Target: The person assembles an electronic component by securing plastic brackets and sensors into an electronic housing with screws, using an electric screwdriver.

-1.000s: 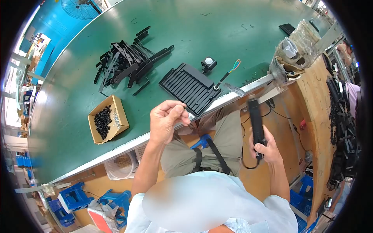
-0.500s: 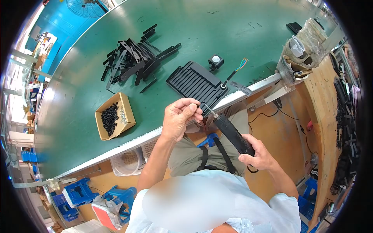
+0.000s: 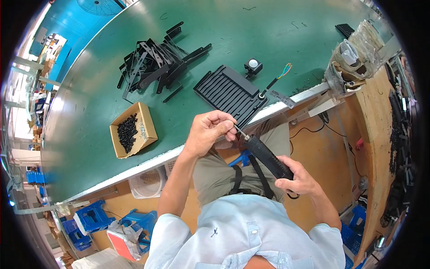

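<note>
My right hand (image 3: 298, 176) is wrapped round the lower body of a black electric screwdriver (image 3: 268, 157), whose bit points up and left. Thumb and fingers of my left hand (image 3: 208, 132) are pinched together at the bit's tip, on a small dark piece that looks like a screw, mostly hidden by the fingers. Just beyond both hands, a black finned floodlight housing (image 3: 228, 95) lies at the table's front edge. It has a sensor (image 3: 253, 66) and a cable with bare coloured wires (image 3: 281, 77). A cardboard box (image 3: 150, 127) of black screws and small silver parts sits left of my left hand.
A pile of black metal brackets (image 3: 156, 67) lies on the green table (image 3: 251, 27). Plastic-wrapped rolls (image 3: 351, 58) stand at its right end, beside a wooden bench (image 3: 376, 134). Blue stools (image 3: 136, 222) and a white basket (image 3: 148, 184) are below.
The screwdriver's bit has come up to the left fingertips, closing the small gap between them. The view has shifted slightly; the things on the table lie as before.
</note>
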Motion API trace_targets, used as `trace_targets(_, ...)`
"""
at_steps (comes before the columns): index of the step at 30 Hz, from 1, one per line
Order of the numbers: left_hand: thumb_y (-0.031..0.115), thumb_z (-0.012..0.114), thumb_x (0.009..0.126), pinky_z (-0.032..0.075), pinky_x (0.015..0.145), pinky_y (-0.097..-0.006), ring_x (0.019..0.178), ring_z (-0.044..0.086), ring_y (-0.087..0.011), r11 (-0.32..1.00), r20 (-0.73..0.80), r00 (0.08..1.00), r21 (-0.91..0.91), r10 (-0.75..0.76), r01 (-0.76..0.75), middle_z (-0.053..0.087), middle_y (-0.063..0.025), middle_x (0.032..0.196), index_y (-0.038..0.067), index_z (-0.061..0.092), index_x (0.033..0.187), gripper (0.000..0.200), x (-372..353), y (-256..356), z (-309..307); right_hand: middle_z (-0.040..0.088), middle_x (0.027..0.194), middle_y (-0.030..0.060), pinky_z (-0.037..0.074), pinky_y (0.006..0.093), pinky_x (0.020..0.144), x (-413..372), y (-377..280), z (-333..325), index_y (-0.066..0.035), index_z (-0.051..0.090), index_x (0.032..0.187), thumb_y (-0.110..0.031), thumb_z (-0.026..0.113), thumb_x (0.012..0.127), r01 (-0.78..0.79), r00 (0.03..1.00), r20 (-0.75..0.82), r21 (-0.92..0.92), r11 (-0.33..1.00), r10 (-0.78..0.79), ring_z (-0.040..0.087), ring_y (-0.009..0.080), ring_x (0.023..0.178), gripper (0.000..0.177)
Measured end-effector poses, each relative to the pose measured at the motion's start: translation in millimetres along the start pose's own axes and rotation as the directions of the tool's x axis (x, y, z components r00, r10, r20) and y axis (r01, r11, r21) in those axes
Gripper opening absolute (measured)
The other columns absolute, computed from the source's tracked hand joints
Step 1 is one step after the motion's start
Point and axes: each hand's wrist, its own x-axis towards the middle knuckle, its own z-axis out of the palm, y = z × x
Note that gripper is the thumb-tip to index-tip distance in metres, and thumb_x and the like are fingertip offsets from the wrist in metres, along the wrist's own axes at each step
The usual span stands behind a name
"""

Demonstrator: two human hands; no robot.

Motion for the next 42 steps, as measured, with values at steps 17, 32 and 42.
trace_targets(17,0.016,0.074,0.099,0.053,0.065,-0.0243,0.07,0.063,-0.009,0.945,-0.072,0.997,-0.321,0.033,-0.054,0.068,-0.0032,0.082,-0.002,0.073,0.107,0.02,4,-18,50,0.059,0.087,-0.0022,0.045,0.0249,0.064,13,41,33,0.005,0.054,0.136,-0.025,0.09,0.077,0.17,0.91,-0.335,-0.232,0.958,-0.243,0.053,0.0081,0.071,0.075)
trace_targets(32,0.006,0.078,0.088,0.054,0.069,-0.0302,0.079,0.069,-0.0151,0.473,-0.314,0.65,0.877,0.692,-0.08,0.074,-0.0079,0.087,0.004,0.077,0.096,0.008,-88,93,-77,0.06,0.086,0.0017,0.049,0.0225,0.056,4,39,33,0.003,0.052,0.133,-0.037,0.092,0.077,0.219,0.936,-0.292,0.049,0.974,-0.196,0.059,0.0076,0.067,0.08)
trace_targets(42,0.014,0.066,0.087,0.05,0.084,-0.0522,0.095,0.063,-0.0439,-0.011,-0.228,0.918,0.97,0.325,0.245,0.068,-0.0214,0.097,0.003,0.072,0.106,0.023,-102,77,-184,0.068,0.111,0.009,0.055,0.0326,0.083,-11,18,40,0.004,0.055,0.14,-0.025,0.09,0.076,0.153,0.923,-0.321,-0.196,0.969,-0.211,0.065,0.016,0.097,0.078)
